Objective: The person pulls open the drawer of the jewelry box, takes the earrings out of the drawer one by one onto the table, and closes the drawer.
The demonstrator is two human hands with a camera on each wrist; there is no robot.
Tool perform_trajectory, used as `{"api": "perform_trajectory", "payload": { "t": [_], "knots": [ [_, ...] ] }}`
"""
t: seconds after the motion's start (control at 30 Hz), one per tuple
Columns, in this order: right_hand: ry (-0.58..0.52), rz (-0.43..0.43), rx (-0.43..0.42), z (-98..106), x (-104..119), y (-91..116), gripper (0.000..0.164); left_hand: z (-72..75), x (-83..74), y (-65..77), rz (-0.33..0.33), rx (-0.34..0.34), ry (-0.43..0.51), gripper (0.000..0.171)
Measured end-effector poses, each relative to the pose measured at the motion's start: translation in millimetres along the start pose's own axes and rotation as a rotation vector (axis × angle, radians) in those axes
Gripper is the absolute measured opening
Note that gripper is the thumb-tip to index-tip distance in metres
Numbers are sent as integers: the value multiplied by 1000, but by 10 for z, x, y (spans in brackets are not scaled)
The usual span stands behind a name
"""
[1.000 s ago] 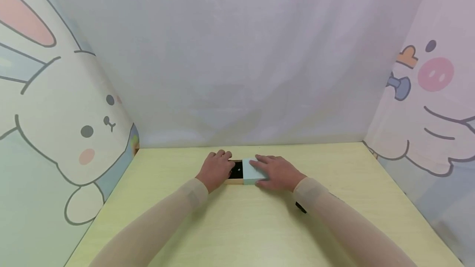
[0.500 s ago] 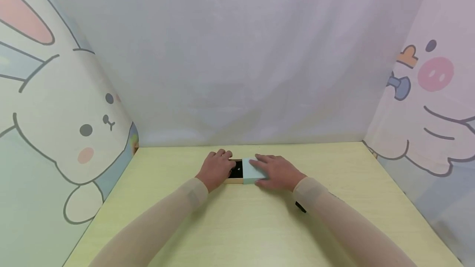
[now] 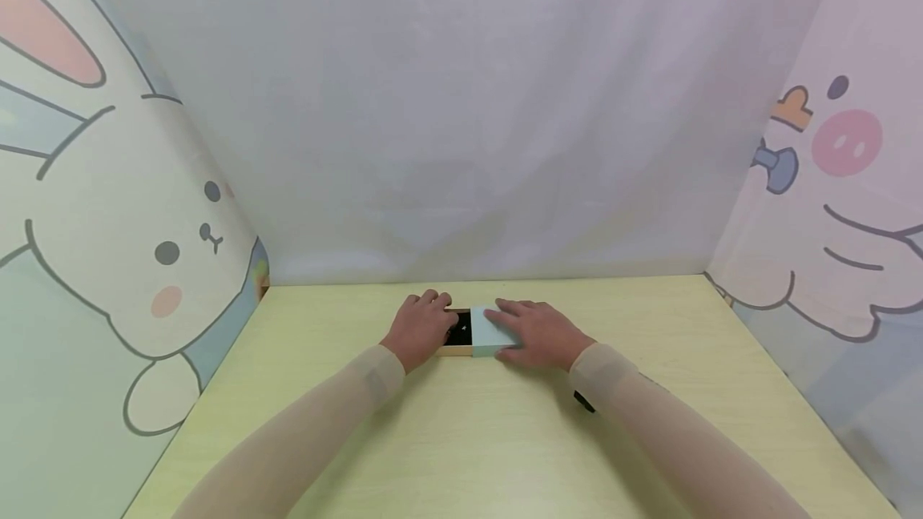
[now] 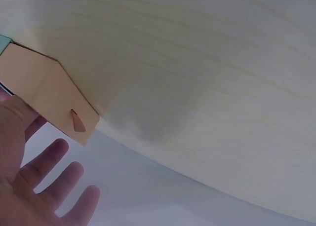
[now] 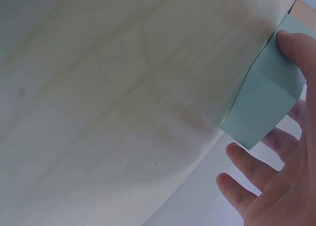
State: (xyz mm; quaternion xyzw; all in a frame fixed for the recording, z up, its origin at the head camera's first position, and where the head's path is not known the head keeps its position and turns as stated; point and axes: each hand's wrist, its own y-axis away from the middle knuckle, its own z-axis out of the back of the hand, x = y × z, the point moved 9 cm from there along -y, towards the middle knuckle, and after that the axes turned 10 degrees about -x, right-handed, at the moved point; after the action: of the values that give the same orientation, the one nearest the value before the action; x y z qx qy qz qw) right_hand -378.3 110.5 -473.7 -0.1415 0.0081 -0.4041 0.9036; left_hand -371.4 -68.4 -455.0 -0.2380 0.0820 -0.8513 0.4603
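Observation:
A small drawer box lies on the table between both hands. Its pale blue sleeve (image 3: 485, 341) is at the right, and a peach drawer (image 3: 456, 351) with a black interior and a small white mark sticks out to the left. My right hand (image 3: 546, 336) grips the sleeve, thumb on the near side and fingers over the top and far side. The left hand (image 3: 420, 332) is over the drawer's left end, its thumb and index finger reaching inside while three fingers spread loosely beyond it. A triangular tab (image 4: 78, 121) shows on the drawer's end. I cannot tell what the left fingertips pinch.
The pale wood table (image 3: 476, 439) extends around the box to a white curtain (image 3: 461, 142) behind it. Cartoon-printed panels (image 3: 144, 263) stand at both sides. A small black thing (image 3: 584, 402) shows beside the right sleeve.
Almost nothing differs: both hands keep their places on the box, and the drawer stays pulled out by the same amount. The whole view has shifted very slightly.

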Motion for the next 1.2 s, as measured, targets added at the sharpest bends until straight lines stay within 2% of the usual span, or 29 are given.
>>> {"api": "perform_trajectory", "payload": {
  "t": [0.57, 0.83, 1.2],
  "knots": [
    [-4, 11, -11, 43, 31, 0, 75, 12, -2, 3, -5, 1, -17, 13],
    [20, 25, -20, 49, 28, 1, 77, 59, -14, 5, -24, -51, -8, 7],
    [14, 22, -20, 24, 22, -1, 77, 65, -19, 14, -42, -62, -30, 7]
  ]
}}
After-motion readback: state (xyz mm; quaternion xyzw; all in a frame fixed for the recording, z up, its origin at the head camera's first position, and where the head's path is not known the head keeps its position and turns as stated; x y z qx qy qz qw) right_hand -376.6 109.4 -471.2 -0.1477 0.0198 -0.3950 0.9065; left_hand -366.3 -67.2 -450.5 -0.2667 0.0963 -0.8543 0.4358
